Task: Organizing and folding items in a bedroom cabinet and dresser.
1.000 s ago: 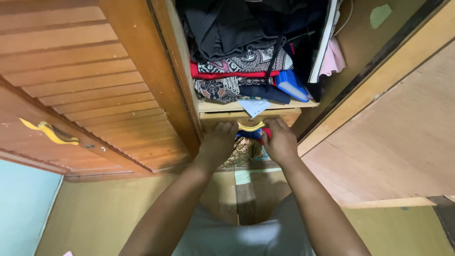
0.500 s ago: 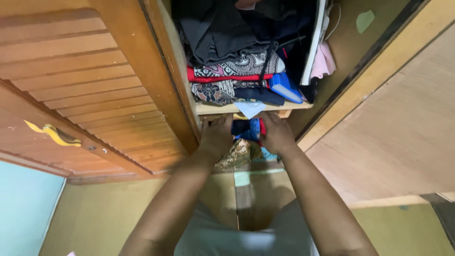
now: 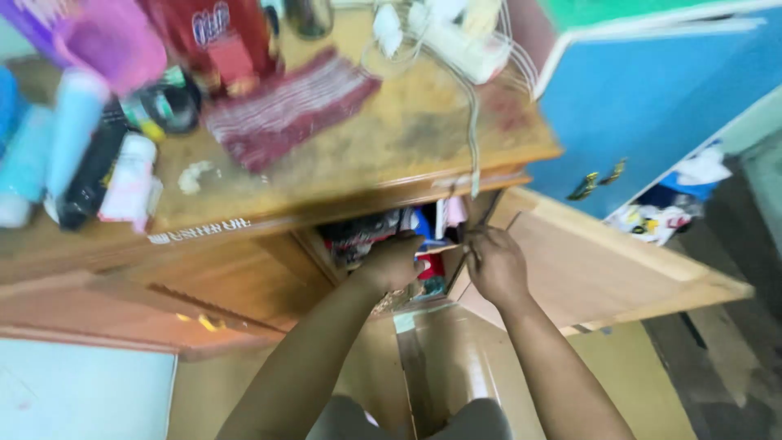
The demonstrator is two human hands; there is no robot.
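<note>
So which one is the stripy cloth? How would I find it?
Look at the wooden cabinet top above the person's hands. The stripy cloth lies flat near its middle, between the bottles crowded on the left and the white power strip with cables on the right. It is the only soft thing there: dark red with thin pale stripes.

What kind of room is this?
Probably a bedroom at home. A wooden cabinet stands open with folded clothes inside, its top holds bottles and a striped cloth, and both hands reach into it.
</note>
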